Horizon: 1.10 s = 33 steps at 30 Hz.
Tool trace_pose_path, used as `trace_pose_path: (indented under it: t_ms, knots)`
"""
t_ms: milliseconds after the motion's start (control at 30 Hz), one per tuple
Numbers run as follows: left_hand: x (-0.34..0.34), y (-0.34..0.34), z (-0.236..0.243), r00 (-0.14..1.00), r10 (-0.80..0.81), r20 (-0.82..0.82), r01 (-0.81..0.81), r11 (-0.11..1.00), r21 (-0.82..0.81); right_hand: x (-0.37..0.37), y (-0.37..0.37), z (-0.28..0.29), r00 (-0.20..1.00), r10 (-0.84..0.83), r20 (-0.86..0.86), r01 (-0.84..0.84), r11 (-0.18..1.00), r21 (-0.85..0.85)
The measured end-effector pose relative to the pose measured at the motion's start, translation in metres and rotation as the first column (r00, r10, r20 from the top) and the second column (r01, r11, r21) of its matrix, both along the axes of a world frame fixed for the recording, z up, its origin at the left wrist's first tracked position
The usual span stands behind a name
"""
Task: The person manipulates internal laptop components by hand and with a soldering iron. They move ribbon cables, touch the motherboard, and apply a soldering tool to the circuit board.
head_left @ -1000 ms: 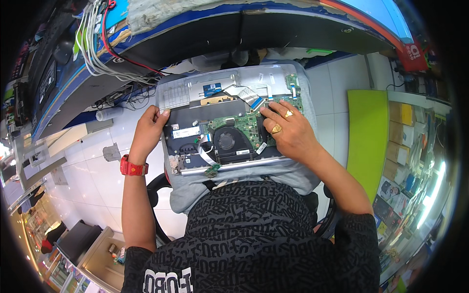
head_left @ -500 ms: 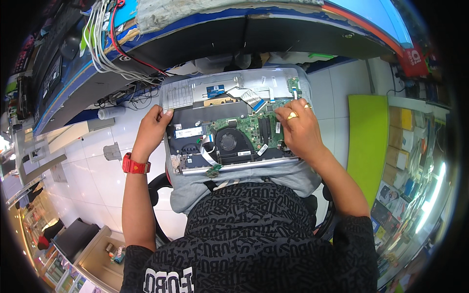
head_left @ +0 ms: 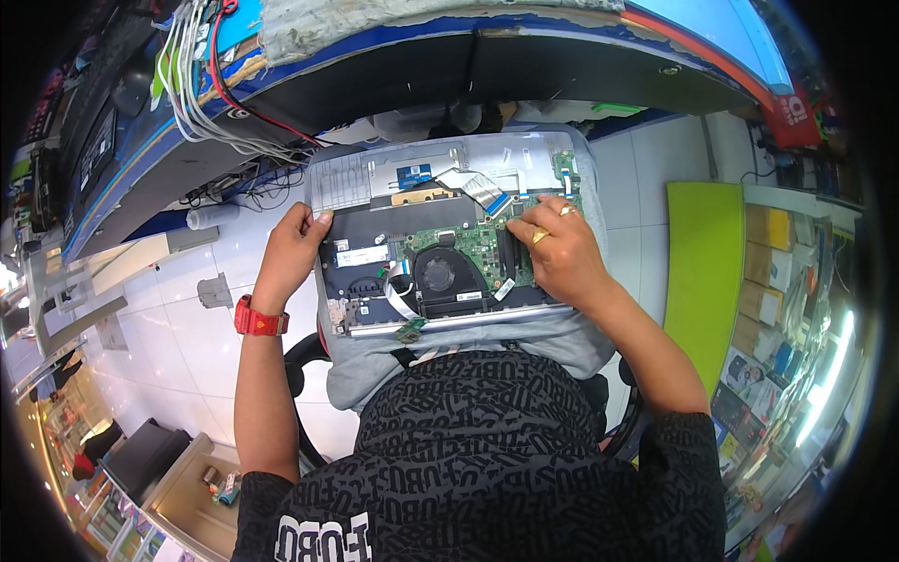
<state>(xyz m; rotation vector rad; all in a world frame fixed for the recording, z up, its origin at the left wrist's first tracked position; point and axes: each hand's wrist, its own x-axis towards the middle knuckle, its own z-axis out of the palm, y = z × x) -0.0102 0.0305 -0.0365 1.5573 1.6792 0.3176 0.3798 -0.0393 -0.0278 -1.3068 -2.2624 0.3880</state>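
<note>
An opened laptop chassis (head_left: pixel 367 223) lies across my lap, its insides facing up. My left hand (head_left: pixel 290 251) is closed on the chassis's left edge, the thumb on top. Over the right part of the green circuit board (head_left: pixel 476 245), my right hand (head_left: pixel 562 251) has its fingers bent and pressed together; whatever they hold is hidden. Just left of those fingertips, a wide white ribbon cable (head_left: pixel 478 191) ends in a blue tip. A black fan (head_left: pixel 437 273) sits at the board's left, beside a white-labelled storage stick (head_left: pixel 362 256). Along the front edge hangs a small green board (head_left: pixel 409 330).
Beyond my lap runs a dark workbench (head_left: pixel 393 84) with white cables (head_left: pixel 187 94) draped over its left end. A bright green panel (head_left: pixel 702 272) stands at the right, beside a glass case (head_left: pixel 787 347) of boxes. A drawer (head_left: pixel 201 496) is at lower left.
My right hand has shifted a little left across the circuit board, from its right side toward the black slots. My left hand stays on the chassis edge.
</note>
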Motion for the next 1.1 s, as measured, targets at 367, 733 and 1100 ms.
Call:
trace_pose_path:
  t_ms: [367, 733, 1100]
  knots:
    - [0.001, 0.0, 0.002, 1.0, -0.005, -0.008, 0.005, 1.0, 0.004, -0.002, 0.002, 0.007, 1.0, 0.008, -0.01, -0.009, 0.999, -0.042]
    - [0.001, 0.0, -0.002, 1.0, -0.011, -0.015, 0.012, 1.0, 0.018, 0.063, -0.007, 0.028, 0.854, -0.52, -0.004, 0.516, 0.849, -0.112]
    - [0.001, 0.001, -0.002, 0.999, -0.021, 0.033, 0.022, 0.999, -0.032, 0.071, 0.0, 0.019, 0.814, -0.578, -0.049, 0.558, 0.804, -0.208]
